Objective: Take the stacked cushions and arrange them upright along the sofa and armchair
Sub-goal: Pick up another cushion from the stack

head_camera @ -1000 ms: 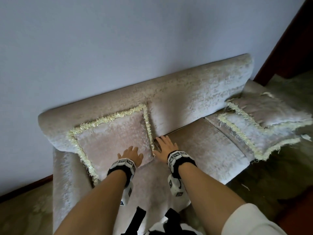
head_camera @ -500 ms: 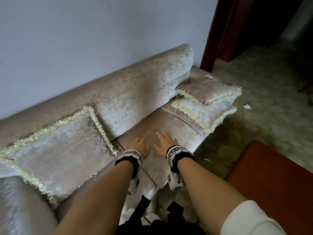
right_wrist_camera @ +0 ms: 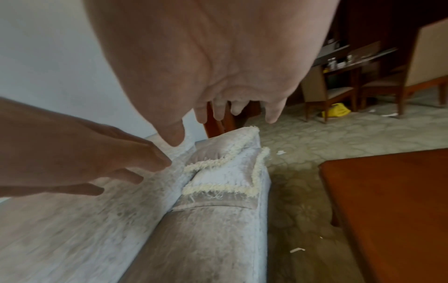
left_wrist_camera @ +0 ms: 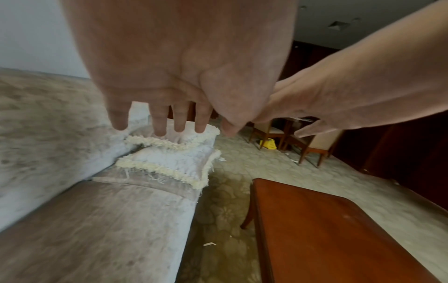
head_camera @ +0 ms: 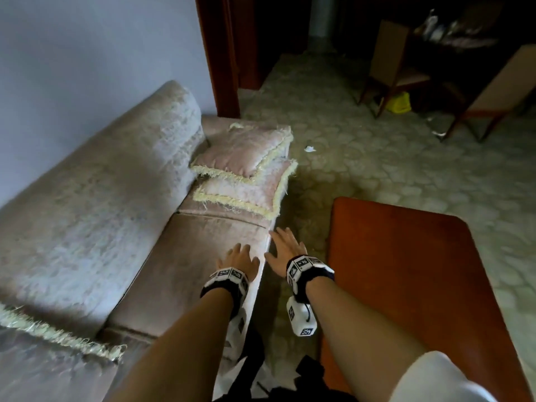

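Two pink cushions with cream fringe lie stacked flat at the far end of the sofa seat: the top cushion (head_camera: 243, 152) (left_wrist_camera: 194, 137) (right_wrist_camera: 218, 151) on the bottom cushion (head_camera: 246, 192) (left_wrist_camera: 169, 162) (right_wrist_camera: 225, 178). Another fringed cushion (head_camera: 52, 332) stands against the backrest at the lower left, mostly out of frame. My left hand (head_camera: 239, 258) (left_wrist_camera: 169, 122) hovers over the seat with fingers spread, holding nothing. My right hand (head_camera: 285, 248) (right_wrist_camera: 225, 118) is beside it over the seat's front edge, also empty. Both are a short way from the stack.
The pale velvet sofa (head_camera: 101, 198) runs along a white wall. A reddish wooden coffee table (head_camera: 420, 271) stands close on the right, leaving a narrow strip of patterned carpet (head_camera: 362, 158). Dining chairs (head_camera: 388, 68) and a yellow object (head_camera: 400, 103) lie farther off. A door frame (head_camera: 217, 53) stands behind the sofa's end.
Both hands left the upright cushion on the left and travelled right along the seat toward the stack. The view swung right, bringing the coffee table and room into sight.
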A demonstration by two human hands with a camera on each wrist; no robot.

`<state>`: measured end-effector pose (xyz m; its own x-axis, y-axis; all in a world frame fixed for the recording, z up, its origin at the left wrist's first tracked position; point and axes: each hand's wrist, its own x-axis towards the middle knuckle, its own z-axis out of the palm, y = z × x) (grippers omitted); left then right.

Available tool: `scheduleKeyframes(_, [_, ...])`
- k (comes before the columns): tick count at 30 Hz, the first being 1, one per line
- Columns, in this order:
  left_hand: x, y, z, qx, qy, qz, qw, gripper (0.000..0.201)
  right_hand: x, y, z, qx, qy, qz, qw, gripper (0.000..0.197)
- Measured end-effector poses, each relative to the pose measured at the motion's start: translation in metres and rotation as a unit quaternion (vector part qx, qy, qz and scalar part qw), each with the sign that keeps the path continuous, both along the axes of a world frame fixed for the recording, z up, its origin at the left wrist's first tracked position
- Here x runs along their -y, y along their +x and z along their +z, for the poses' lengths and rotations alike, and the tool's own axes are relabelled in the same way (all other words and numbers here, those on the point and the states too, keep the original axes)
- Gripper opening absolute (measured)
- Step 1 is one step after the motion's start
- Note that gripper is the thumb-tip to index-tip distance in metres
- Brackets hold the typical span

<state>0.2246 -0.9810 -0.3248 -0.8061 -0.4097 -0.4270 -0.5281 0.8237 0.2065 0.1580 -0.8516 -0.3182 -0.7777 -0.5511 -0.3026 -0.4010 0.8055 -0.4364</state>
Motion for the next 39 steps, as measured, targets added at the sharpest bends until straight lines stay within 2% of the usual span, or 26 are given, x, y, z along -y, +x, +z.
scheduleKeyframes(6, [0.028, -0.071, -0.017, -0.01, 0.019, -0.042, 0.999, 0.057, 0.017, -0.053, -0.002, 0.018, -0.001, -0.09, 0.996, 0.065])
scheduleKeyframes(14, [0.084, -0.124, -0.02, -0.003, 0.034, -0.062, 0.997, 0.059, 0.071, -0.102, 0.005, 0.024, 0.012, -0.113, 0.993, 0.064])
scheduleKeyframes(21, [0.139, -0.15, -0.025, -0.016, 0.058, -0.038, 0.997, 0.058, 0.114, -0.138, 0.001, 0.031, 0.033, -0.092, 0.995, 0.064])
scheduleKeyframes(27, [0.175, -0.174, -0.015, -0.027, 0.01, -0.04, 0.999, 0.058, 0.158, -0.171, 0.005, 0.012, 0.014, -0.055, 0.998, 0.064])
scheduleKeyframes(31, [0.181, -0.186, -0.018, -0.027, 0.012, -0.03, 0.999, 0.056, 0.167, -0.191, 0.002, 0.024, 0.024, -0.034, 0.999, 0.064])
scheduleKeyframes(39, [0.195, -0.224, -0.015, 0.003, 0.013, 0.063, 0.998, 0.054, 0.2, -0.253, -0.014, 0.032, -0.021, 0.054, 0.998, 0.064])
